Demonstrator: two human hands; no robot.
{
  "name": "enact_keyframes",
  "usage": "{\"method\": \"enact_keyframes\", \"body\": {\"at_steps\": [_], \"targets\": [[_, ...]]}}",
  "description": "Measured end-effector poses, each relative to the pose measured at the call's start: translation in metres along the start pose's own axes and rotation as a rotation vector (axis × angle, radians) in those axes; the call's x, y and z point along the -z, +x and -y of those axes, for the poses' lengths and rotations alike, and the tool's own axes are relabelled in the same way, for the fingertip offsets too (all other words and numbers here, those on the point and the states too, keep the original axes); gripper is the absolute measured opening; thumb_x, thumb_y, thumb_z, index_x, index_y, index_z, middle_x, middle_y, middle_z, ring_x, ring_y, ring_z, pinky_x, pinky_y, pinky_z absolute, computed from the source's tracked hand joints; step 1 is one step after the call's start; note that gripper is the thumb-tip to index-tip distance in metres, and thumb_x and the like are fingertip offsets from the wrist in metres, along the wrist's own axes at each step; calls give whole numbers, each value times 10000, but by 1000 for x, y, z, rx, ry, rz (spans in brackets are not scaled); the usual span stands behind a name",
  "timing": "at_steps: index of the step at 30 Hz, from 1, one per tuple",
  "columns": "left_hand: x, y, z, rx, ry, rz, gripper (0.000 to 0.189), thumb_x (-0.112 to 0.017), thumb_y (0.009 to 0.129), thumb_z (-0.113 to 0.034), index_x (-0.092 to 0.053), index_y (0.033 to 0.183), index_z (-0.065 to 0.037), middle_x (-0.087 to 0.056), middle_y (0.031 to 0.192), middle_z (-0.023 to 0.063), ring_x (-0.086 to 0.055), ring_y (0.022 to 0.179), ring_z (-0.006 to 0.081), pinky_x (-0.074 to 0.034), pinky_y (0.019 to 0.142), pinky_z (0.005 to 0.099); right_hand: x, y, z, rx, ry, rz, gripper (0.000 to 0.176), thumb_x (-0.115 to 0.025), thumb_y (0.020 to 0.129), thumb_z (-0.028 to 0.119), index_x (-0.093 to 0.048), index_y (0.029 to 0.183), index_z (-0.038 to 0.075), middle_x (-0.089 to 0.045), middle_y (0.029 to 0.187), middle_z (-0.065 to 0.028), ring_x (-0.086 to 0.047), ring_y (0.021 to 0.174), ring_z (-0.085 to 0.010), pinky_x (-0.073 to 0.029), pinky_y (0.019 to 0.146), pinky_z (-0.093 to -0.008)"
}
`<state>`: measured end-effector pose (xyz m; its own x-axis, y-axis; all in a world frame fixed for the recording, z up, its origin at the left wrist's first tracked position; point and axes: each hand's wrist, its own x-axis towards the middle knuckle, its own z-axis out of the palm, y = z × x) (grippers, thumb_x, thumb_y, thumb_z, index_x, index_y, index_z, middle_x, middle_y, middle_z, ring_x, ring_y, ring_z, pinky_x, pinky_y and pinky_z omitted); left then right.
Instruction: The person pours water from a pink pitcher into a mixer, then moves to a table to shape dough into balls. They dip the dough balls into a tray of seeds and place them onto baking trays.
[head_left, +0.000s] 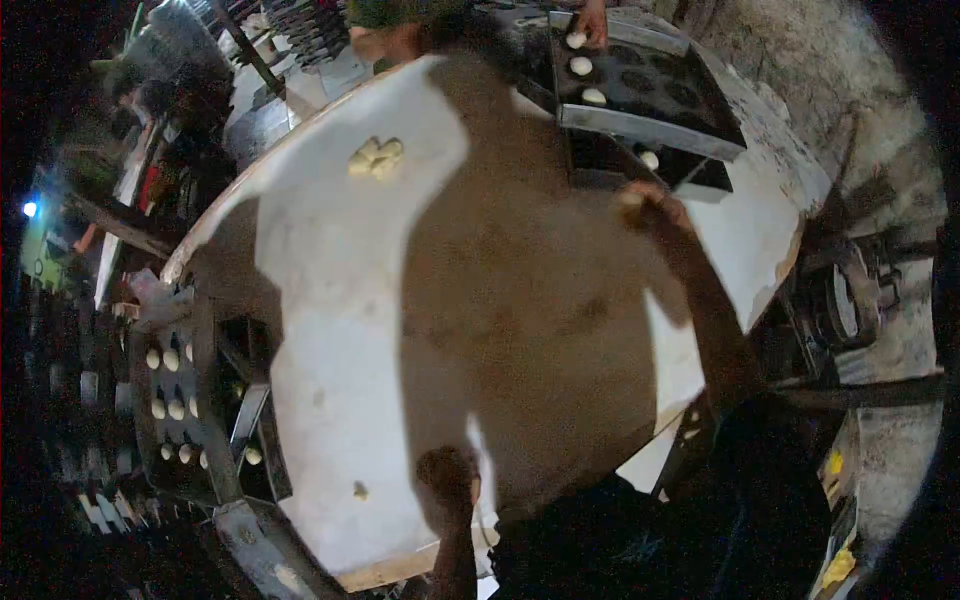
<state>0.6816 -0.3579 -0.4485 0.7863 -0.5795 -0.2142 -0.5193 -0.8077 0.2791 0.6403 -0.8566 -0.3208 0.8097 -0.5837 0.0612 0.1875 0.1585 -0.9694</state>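
Observation:
My right hand is over the far right part of the pale table, just below the dark trays, its fingers closed on something pale that is too dim to name. My left hand is low over the table near its front edge, in shadow, and its fingers cannot be made out. Several pale dough pieces lie in a cluster on the far left part of the table. A small dough scrap lies left of my left hand. Dough balls sit along the left side of the upper metal tray.
Another person's hand touches a dough ball at the far tray. Under that tray is a second dark tray with a ball. At the left stands a tray with rows of dough balls. A person's arm shows beyond the far edge.

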Motion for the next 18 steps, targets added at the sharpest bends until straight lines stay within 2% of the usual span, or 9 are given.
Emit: {"method": "enact_keyframes", "body": {"at_steps": [1, 2, 4, 9, 13, 14, 15, 16, 18], "targets": [[-33, 10, 8, -121, 68, -244, 319, -611, 720, -270, -540, 911, -25, -510, 968, 199, -468, 936, 390, -325, 894, 546, 19, 27, 35, 397, -673, 112, 312, -642, 806, 59, -565, 1109, 49, -597, 1034, -35, -553, 943, -135, -451, 834, -300], [-29, 23, -1, -118, 77, -241, 319, -611, 720, -270, -540, 911, -25, -510, 968, 199, -468, 936, 390, -325, 894, 546, 24, 44, 54, 269, -616, -205, 280, -633, 817, 54, -572, 1090, 44, -603, 1020, -30, -562, 930, -130, -456, 829, -291], [-16, 45, -24, -207, 366, -435, 284, -610, 718, -255, -523, 858, -24, -507, 917, 199, -457, 913, 404, -348, 822, 542, 75, 109, 76, 434, -818, -174, 321, -641, 791, 23, -563, 1102, 38, -607, 1031, -34, -566, 936, -130, -460, 834, -293], [-10, 67, -42, -157, 171, -309, 313, -610, 727, -265, -528, 888, -10, -505, 901, 213, -457, 898, 420, -345, 835, 551, 133, 204, 86, 113, -1563, -222, 412, -682, 742, 189, -574, 1103, 22, -602, 1081, -153, -575, 990, -286, -435, 901, -379], [-45, 81, -17, -144, 114, -344, 366, -589, 782, -300, -552, 974, 9, -526, 947, 232, -470, 947, 424, -335, 894, 550, 136, 207, 79, -13, -1736, -28, 463, -665, 755, 234, -548, 1139, 4, -578, 1121, -189, -532, 1066, -324, -397, 947, -395], [-61, 115, -2, 278, 265, 484, 350, -582, 803, -300, -561, 970, 7, -536, 973, 222, -477, 974, 417, -339, 914, 536, 148, 211, 68, 1, -1741, -94, 442, -649, 774, 191, -533, 1157, 3, -575, 1129, -184, -525, 1084, -307, -397, 948, -392], [-65, 166, 8, 709, 355, 1318, 336, -574, 824, -300, -571, 966, 4, -547, 998, 212, -484, 1002, 410, -342, 934, 522, 141, 203, 64, 333, -1605, -220, 412, -622, 799, 155, -522, 1169, 4, -577, 1124, -178, -530, 1078, -288, -407, 938, -386], [-36, 194, 1, 660, 309, 1279, 319, -585, 828, -297, -578, 963, -8, -560, 995, 202, -505, 984, 383, -370, 903, 493, 119, 179, 68, 643, -1436, -355, 383, -595, 824, 118, -511, 1181, 6, -579, 1118, -171, -535, 1071, -269, -417, 927, -380], [14, 274, -18, 435, 98, 571, 286, -608, 836, -290, -591, 957, -32, -588, 990, 182, -547, 947, 330, -426, 841, 434, 48, 116, 50, 667, -1125, -548, 334, -558, 857, 73, -514, 1184, 23, -575, 1121, -166, -534, 1080, -229, -427, 918, -365]]}}
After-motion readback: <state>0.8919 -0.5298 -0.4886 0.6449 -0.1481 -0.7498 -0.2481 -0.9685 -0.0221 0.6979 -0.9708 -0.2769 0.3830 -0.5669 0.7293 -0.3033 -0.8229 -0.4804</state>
